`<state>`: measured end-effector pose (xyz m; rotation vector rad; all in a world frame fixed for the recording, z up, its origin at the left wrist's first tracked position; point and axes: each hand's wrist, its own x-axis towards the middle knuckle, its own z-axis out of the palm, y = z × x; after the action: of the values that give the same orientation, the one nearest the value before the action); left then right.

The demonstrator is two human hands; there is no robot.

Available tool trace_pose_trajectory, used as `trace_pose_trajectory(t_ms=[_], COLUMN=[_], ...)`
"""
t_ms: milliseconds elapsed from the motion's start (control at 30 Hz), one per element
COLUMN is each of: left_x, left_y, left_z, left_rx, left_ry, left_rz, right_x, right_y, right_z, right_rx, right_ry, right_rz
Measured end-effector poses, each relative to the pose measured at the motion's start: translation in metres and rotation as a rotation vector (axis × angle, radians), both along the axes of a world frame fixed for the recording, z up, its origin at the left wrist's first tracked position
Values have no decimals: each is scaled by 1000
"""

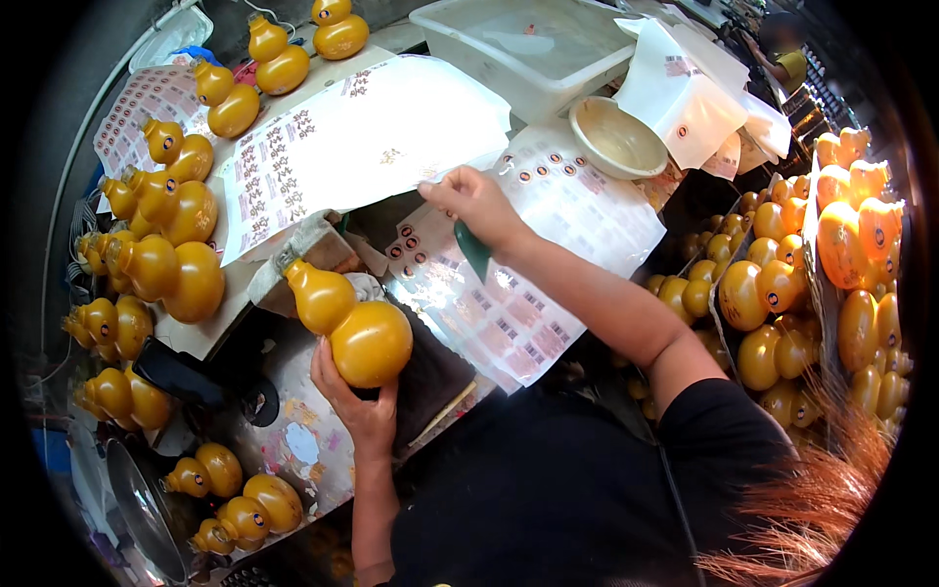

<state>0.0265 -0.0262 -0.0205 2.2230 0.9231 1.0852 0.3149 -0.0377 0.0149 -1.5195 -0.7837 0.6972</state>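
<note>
My left hand point(360, 399) is wrapped round the lower bulb of a glossy yellow gourd-shaped bottle point(368, 342). The bottle tilts, its narrow neck pointing up and left beside a pale cloth-covered block point(298, 262). My right hand point(477, 207) is closed on a dark green flat scraper point(471, 250), which sticks out below the palm. Its thumb and forefinger meet at the lower edge of a large white sheet of printed transfers point(367, 132); whether they pinch anything cannot be made out. Under my right wrist lies a clear sheet of labels point(509, 313).
Several finished-looking yellow gourd bottles point(176, 279) stand along the left. A translucent plastic tub point(528, 49) and a cream bowl point(618, 137) are at the back. More gourd bottles point(758, 293) fill crates on the right. A person point(787, 64) is at the far right.
</note>
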Motion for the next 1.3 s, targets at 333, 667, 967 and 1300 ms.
trace_pose_trajectory(t_ms=[333, 667, 967, 1300], left_x=[-4, -4, -14, -11], left_y=[3, -1, 11, 14], left_z=[10, 24, 33, 24], left_rx=[-35, -101, -841, -952], left_ry=[9, 25, -431, -471], left_rz=[-29, -4, -409, -269], right_x=[1, -45, -87, -85], right_y=[7, -40, -32, -32], right_z=[-16, 45, 35, 0], right_rx=[44, 18, -22, -185], right_ry=[550, -30, -271, -104], right_rz=[-85, 428, 705, 540])
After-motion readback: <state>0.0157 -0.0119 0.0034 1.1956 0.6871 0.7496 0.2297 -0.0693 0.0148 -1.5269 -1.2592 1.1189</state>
